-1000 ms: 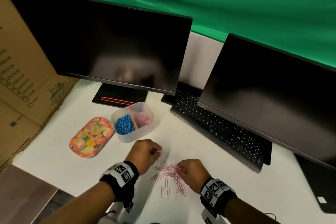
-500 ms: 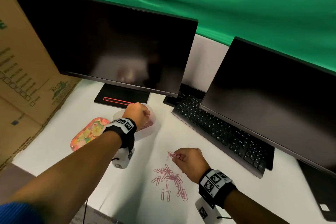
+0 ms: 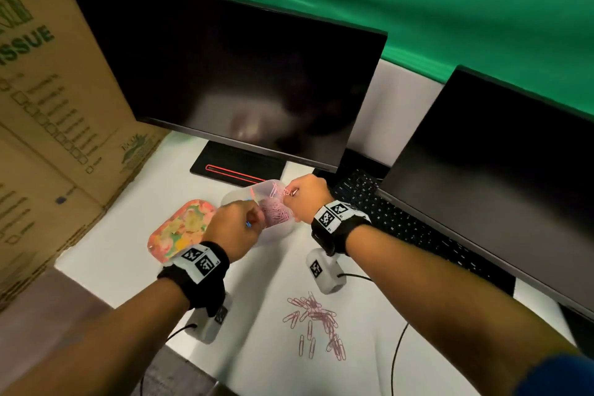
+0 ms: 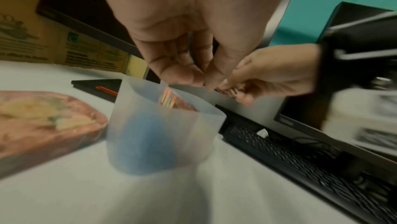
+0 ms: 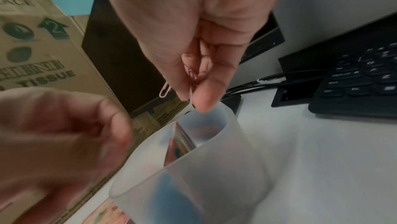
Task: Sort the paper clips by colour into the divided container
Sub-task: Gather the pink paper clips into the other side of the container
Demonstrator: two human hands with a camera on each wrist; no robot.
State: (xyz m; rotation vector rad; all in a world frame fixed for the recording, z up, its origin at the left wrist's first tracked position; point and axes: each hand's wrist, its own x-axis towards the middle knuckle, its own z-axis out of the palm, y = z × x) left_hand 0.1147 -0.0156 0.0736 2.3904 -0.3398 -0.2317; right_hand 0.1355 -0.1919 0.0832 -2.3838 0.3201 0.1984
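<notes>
The translucent divided container (image 3: 257,185) (image 4: 161,134) (image 5: 214,168) stands in front of the monitor base. Its near half holds blue clips (image 4: 148,142) and its far half pink clips (image 3: 276,215), with a card divider (image 4: 167,99) (image 5: 182,141) between them. My right hand (image 3: 289,193) (image 5: 193,95) (image 4: 232,91) pinches a few pink clips above the far right rim, and one clip (image 5: 165,90) dangles from them. My left hand (image 3: 254,219) (image 4: 199,78) (image 5: 116,125) hovers over the near rim with fingers curled and no clip visible in it. A loose pile of pink clips (image 3: 315,318) lies on the white desk near me.
A floral tray (image 3: 180,231) (image 4: 43,117) sits left of the container. A black keyboard (image 3: 401,222) (image 5: 365,78) runs along the right under the right monitor (image 3: 498,186). The left monitor (image 3: 225,74) and its base (image 3: 238,167) stand behind. A cardboard box (image 3: 48,106) walls the left.
My right hand has lifted from the pile and carried pink clips up to the container. My left hand, over the pink half earlier, has drawn back toward the near rim.
</notes>
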